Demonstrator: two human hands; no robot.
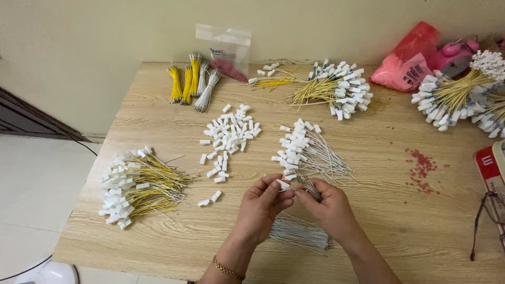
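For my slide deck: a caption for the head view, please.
Left hand holds a white connector; right hand grips grey wires.

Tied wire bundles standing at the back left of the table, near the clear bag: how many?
4: three yellow bundles and one grey bundle, side by side left of the clear bag. A further grey one may be hidden between them.

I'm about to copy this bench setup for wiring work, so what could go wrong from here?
The left hand pinches a small white connector; it could slip and be lost among the loose white connectors. The right hand grips a bundle of grey wires; strands may slide out. The pile of yellow wired connectors lies near the table edge and might fall.
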